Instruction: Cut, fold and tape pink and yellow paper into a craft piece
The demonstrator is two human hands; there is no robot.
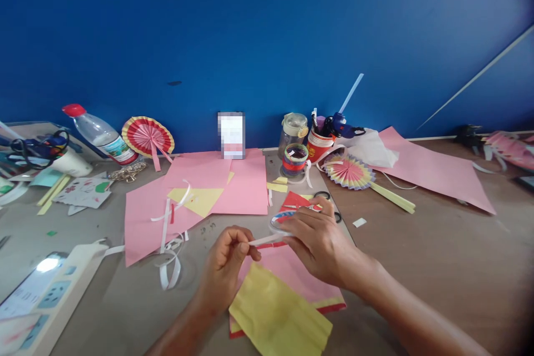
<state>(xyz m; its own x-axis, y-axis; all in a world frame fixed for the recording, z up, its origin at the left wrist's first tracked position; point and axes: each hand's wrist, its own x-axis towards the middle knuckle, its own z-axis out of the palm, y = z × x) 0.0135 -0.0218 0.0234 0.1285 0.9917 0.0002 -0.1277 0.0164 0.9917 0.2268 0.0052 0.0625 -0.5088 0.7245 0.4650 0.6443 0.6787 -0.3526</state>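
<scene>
Between finger and thumb, my left hand pinches the free end of a whitish tape strip. My right hand grips a roll of tape with a blue and red core, and the strip stretches from it to the left hand. Below both hands lies a pink paper sheet with red and yellow edges showing beneath it. A folded yellow paper rests on top of it, nearest to me. Scissors with black handles lie behind the right hand, partly hidden by it, beside a red paper piece.
Pink sheets with curled white tape scraps spread behind. Paper fans, a bottle, a jar and a red cup of tools stand along the blue wall. A power strip lies at left.
</scene>
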